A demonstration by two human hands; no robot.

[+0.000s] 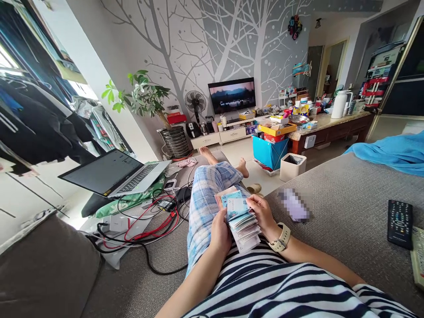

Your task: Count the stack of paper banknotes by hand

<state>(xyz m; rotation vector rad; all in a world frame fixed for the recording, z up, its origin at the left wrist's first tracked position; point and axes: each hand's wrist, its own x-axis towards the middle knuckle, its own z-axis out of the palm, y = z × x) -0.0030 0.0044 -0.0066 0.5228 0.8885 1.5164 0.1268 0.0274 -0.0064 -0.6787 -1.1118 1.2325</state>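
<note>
A thick stack of banknotes [241,218] rests over my lap, fanned towards the far end. My left hand [220,229] is closed around the stack's left side from below. My right hand [263,214], with a pale watch on its wrist, pinches the top notes at their right edge. I sit on a grey sofa [344,212] with my legs in blue checked trousers [207,190] stretched out ahead.
An open laptop [115,174] sits on a green cushion at my left, beside tangled red and black cables [149,225]. A black remote [400,223] lies on the sofa at right. A blue blanket [394,150], a small bin [292,165] and a television [232,95] lie beyond.
</note>
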